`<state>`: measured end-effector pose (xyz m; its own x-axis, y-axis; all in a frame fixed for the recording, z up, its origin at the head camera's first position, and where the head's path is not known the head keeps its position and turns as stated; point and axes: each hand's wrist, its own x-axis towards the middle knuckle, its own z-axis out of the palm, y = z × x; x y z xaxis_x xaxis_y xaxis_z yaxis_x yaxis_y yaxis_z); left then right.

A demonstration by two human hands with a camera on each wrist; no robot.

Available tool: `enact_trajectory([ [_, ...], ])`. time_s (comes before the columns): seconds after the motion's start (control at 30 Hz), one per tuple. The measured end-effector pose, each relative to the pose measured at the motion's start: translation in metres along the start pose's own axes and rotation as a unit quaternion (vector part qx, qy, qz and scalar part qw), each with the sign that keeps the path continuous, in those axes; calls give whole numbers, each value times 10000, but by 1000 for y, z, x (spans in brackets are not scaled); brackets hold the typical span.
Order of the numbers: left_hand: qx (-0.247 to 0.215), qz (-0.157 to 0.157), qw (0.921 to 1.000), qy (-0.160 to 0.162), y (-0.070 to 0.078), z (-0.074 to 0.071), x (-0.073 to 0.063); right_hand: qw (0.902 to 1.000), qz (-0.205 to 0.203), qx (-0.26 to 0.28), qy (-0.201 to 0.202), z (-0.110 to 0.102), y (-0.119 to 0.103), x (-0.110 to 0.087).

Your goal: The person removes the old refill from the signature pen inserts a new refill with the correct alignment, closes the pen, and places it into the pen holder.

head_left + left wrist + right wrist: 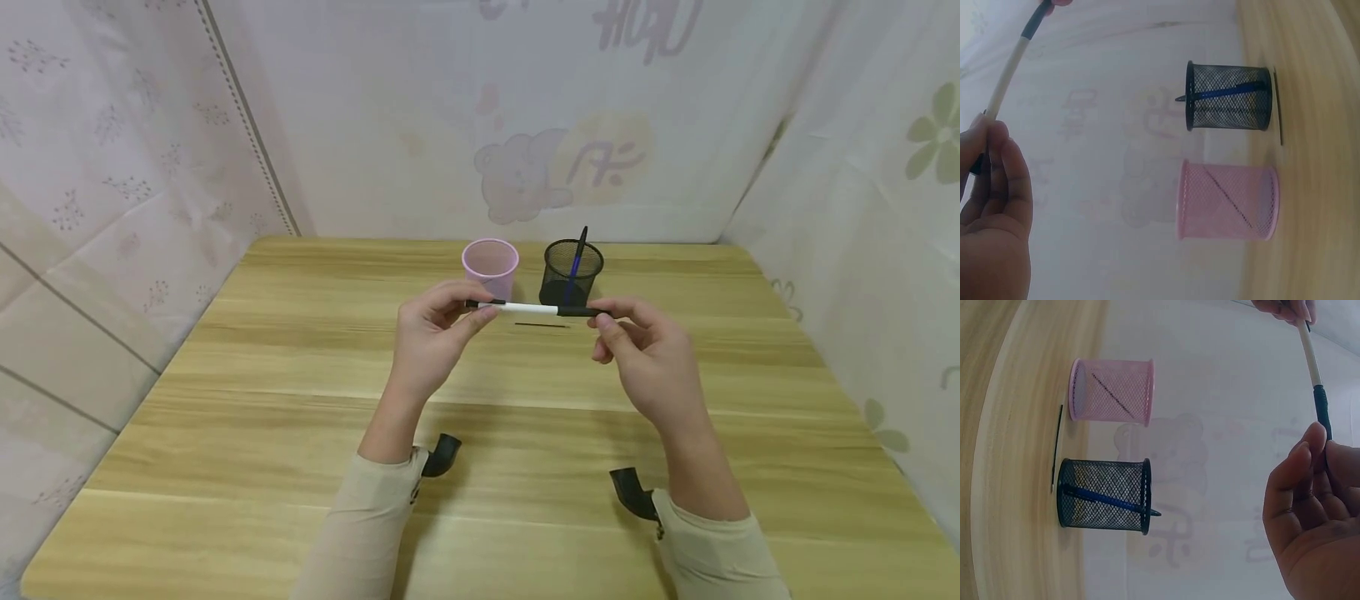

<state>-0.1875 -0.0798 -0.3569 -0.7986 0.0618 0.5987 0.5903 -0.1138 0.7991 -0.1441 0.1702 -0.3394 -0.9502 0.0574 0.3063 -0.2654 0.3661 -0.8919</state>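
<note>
A pen [528,308] with a white barrel, a black grip section and a black clip is held level above the table by both hands. My left hand [431,342] pinches its clip end between thumb and fingers. At the other end, my right hand [658,362] pinches the black tip section. Beneath the pen, a thin dark pen refill [542,325] lies on the table in front of the two cups. The left wrist view shows the pen slanting up from the left hand [994,187] toward the right fingertips.
A pink mesh cup [491,289] stands at the back of the wooden table [300,467], with a thin dark stick [1112,395] leaning inside. Right of it is a black mesh cup [1104,515] holding a blue pen [576,265] with a black end. Patterned cloth hangs behind and at both sides.
</note>
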Motion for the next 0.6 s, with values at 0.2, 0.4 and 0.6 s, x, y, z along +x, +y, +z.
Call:
enact_trajectory([
  [0.2, -32, -47, 10000, 12, 3, 2, -1, 9999, 54, -111, 13, 2, -2, -1],
  [0.4, -12, -33, 10000, 1, 4, 3, -2, 9997, 152, -157, -71, 1, -1, -1],
  [0.6, -54, 4, 10000, 72, 5, 1, -1, 9996, 66, -201, -200, -2, 0, -2],
])
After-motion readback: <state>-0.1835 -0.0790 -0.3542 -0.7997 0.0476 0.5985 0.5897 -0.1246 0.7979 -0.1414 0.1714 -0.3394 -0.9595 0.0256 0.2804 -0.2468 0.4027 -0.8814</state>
